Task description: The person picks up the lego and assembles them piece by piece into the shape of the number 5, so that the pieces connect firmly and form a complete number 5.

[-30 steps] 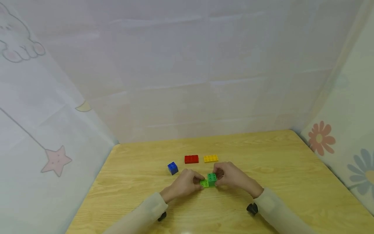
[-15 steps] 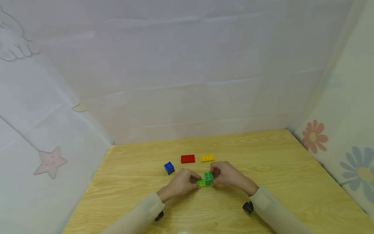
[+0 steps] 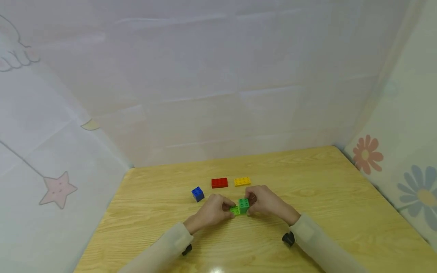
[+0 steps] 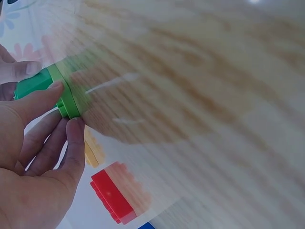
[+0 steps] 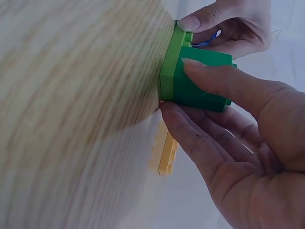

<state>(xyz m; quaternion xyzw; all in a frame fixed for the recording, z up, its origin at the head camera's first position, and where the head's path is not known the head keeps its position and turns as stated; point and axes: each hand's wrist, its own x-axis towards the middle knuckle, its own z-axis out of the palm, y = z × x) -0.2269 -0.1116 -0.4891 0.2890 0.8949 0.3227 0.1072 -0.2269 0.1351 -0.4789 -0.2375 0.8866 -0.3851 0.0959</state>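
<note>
A dark green cube brick (image 3: 244,205) sits on the right end of a flat light green plate (image 3: 235,210) on the wooden table (image 3: 324,212). My left hand (image 3: 213,211) pinches the light green plate (image 4: 66,98) between thumb and fingers. My right hand (image 3: 266,203) grips the dark green brick (image 5: 200,81), thumb on one side and fingers under the other, pressing it against the light green plate (image 5: 169,64).
Behind the hands lie a blue cube brick (image 3: 197,193), a red brick (image 3: 219,182) and a flat yellow plate (image 3: 242,181). Pale printed curtains wall in the table on the left, back and right.
Both hands stay on the green pieces with almost no movement. The view has shifted slightly.
</note>
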